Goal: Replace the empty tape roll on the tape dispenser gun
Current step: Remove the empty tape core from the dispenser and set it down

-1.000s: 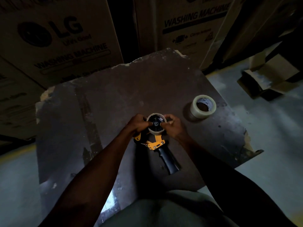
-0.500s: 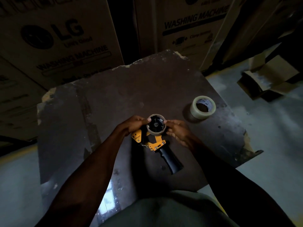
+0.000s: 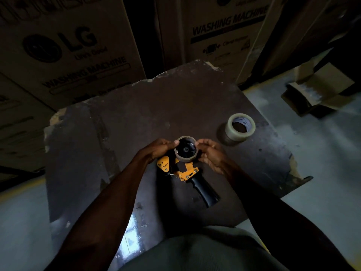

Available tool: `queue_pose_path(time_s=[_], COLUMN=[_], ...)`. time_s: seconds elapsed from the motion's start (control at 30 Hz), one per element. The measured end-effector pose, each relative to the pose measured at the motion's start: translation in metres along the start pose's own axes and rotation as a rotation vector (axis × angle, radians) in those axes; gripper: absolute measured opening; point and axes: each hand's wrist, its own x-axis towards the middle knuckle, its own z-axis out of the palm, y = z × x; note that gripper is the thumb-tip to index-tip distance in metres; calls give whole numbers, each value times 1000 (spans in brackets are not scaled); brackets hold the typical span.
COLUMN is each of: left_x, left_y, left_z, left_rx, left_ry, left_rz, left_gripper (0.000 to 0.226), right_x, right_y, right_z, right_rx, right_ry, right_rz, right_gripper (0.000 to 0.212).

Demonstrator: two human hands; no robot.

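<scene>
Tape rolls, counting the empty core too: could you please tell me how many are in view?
2: a full tape roll lying on the table at right, and the empty core on the dispenser gun, between both hands.

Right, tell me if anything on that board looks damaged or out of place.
The board itself is damaged: its edges are chipped and torn, worst at the right corner and along the far and left edges, where pale material shows. The tape dispenser gun and the new tape roll look intact.

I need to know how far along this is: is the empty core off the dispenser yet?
Still on. The core rings the black hub, with the left hand and right hand pinching its sides.
</scene>
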Motion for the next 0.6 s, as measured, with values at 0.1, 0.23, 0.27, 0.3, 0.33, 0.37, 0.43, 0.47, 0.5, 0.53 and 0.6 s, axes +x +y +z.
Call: queue_pose_path(time_s=[0.1,0.23,0.27,0.3,0.33,0.37,0.43,0.47,0.5,0.53,0.6], left_x=[-3,-6,-7,-10,-13,-15,-16,-18,-20,-21,-25], left_y=[1,-1,0,4,8,11,14,16,17,19,23], left_z=[1,1,2,3,4,5,6,7,8,10,14], left_rx=[-23,-56,-75,-87,-91,-90,-79,-62,-45,-22,-8], left_ry=[15,20,20,30,33,39,55,66,85,113,174], left_rz=[2,32,42,51,59,67,86,99,109,120,168], left_gripper=[40,43,45,45,44,43,45,45,43,39,34], right_x=[-2,-7,-8,-9,-10,-11,-13,-14,-16,-18,-24], right_y=[-1,-5,-7,-10,-13,-16,-18,-18,-19,-20,-21], right_z=[2,3,4,4,5,6,6,7,7,7,7], right_rx=[-7,6,2,0,-5,-11,-51,-82,-113,-146,-181], right_ry=[5,-6,-11,-18,-23,-24,-14,-4,6,17,37], right_rz=[-6,-9,-8,-8,-8,-6,-2,-4,-12,-26,-75], right_gripper=[9,9,9,8,8,8,7,7,8,10,14])
